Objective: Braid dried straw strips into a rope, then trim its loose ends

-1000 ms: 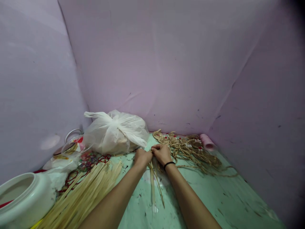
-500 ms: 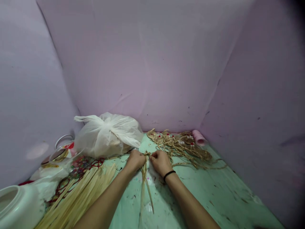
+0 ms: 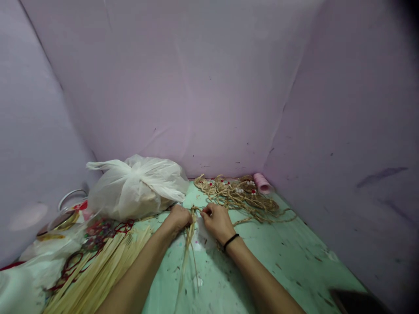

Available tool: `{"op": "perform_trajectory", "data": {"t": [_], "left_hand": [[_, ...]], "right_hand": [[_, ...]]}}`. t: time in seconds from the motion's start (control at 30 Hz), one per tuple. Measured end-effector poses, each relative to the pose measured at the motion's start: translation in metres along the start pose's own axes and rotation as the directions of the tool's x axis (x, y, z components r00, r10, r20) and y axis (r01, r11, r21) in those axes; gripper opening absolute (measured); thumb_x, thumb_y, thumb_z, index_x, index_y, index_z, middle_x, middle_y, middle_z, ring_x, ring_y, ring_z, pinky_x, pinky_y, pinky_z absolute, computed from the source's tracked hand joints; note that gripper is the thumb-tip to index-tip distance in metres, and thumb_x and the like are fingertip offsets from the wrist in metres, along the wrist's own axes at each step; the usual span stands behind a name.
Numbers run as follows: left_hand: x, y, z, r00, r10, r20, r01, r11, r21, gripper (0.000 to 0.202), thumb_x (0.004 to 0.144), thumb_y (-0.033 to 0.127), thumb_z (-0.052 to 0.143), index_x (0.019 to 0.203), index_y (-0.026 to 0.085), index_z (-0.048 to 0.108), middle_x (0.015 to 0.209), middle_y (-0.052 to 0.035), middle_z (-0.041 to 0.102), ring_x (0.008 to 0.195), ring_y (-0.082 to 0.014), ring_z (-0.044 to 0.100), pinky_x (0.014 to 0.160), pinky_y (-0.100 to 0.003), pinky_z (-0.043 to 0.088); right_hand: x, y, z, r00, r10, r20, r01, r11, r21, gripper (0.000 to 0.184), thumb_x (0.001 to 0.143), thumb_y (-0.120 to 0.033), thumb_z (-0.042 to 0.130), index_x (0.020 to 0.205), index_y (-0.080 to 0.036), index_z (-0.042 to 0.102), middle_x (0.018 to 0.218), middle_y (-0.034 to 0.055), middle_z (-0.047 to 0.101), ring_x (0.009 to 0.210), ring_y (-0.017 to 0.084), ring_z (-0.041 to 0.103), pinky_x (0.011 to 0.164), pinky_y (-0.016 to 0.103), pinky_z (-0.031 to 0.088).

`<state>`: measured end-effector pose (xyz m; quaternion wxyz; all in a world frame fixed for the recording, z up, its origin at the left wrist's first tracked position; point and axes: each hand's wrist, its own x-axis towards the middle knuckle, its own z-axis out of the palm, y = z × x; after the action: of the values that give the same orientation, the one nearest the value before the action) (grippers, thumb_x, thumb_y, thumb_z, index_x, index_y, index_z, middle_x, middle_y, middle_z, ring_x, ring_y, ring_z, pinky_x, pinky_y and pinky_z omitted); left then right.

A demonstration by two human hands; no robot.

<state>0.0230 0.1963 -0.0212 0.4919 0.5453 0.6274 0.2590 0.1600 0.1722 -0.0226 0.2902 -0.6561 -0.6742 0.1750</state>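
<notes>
My left hand [image 3: 180, 218] is closed around a bundle of pale straw-coloured fibre strands [image 3: 190, 239], whose long loose ends trail down over the green tabletop towards me. A small knotted or braided part shows at the bundle's top, between my hands. Just to the right, my right hand [image 3: 218, 222], with a black band on its wrist, pinches a short strand that comes out of this knotted part. The fingertips partly hide the exact grip.
Braided cords with red and white decorations [image 3: 238, 194] lie at the back, beside a pink thread spool [image 3: 262, 183]. A tied white plastic bag [image 3: 139, 187] sits back left. Flat dry strips [image 3: 108, 270], clear bags and beads [image 3: 98, 233] occupy the left. Purple walls enclose the table [image 3: 271, 261].
The view has turned slightly right, so everything sits further left. My hands have moved a little apart, with the right fingertips drawn away from the knotted part.
</notes>
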Motion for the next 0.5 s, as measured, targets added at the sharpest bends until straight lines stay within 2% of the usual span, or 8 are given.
{"op": "perform_trajectory", "data": {"t": [0.13,0.3,0.43,0.5], "left_hand": [[-0.013,0.003,-0.005,0.996,0.031,0.081,-0.032,0.999,0.019,0.018,0.045,0.008,0.044,0.038,0.017,0.031,0.036,0.0068,0.022,0.038,-0.0039,0.015,0.043,-0.023,0.007],[-0.012,-0.002,-0.005,0.992,0.08,0.095,-0.082,0.996,0.019,0.017,0.042,0.007,0.042,0.036,0.017,0.03,0.036,0.0071,0.021,0.038,-0.0033,0.015,0.043,-0.024,0.006],[-0.013,-0.001,-0.006,0.989,0.073,0.125,-0.072,0.997,-0.018,0.017,0.043,0.009,0.043,0.036,0.017,0.03,0.036,0.0072,0.021,0.038,-0.0029,0.015,0.042,-0.023,0.006],[-0.015,0.001,-0.008,0.991,0.047,0.125,-0.044,0.999,-0.023,0.017,0.044,0.01,0.044,0.036,0.017,0.03,0.035,0.0075,0.021,0.036,-0.0026,0.015,0.041,-0.022,0.006]], "right_hand": [[0.007,0.002,0.005,0.997,-0.056,0.046,0.059,0.997,-0.05,0.017,0.067,-0.014,0.05,0.068,-0.015,0.067,0.071,0.0079,0.069,0.066,0.015,0.058,0.059,0.022,0.035],[0.001,0.002,0.008,0.97,-0.158,0.184,0.155,0.987,0.03,0.019,0.064,-0.012,0.049,0.064,-0.013,0.068,0.061,0.0063,0.066,0.055,0.012,0.055,0.051,0.02,0.033],[-0.003,0.002,0.006,0.961,-0.175,0.216,0.163,0.984,0.069,0.02,0.063,-0.011,0.048,0.064,-0.012,0.068,0.06,0.0059,0.066,0.054,0.012,0.055,0.049,0.019,0.034],[-0.003,0.002,0.0,0.961,-0.172,0.216,0.169,0.985,0.033,0.02,0.064,-0.012,0.049,0.066,-0.013,0.069,0.063,0.0062,0.067,0.058,0.014,0.057,0.052,0.02,0.036]]}}
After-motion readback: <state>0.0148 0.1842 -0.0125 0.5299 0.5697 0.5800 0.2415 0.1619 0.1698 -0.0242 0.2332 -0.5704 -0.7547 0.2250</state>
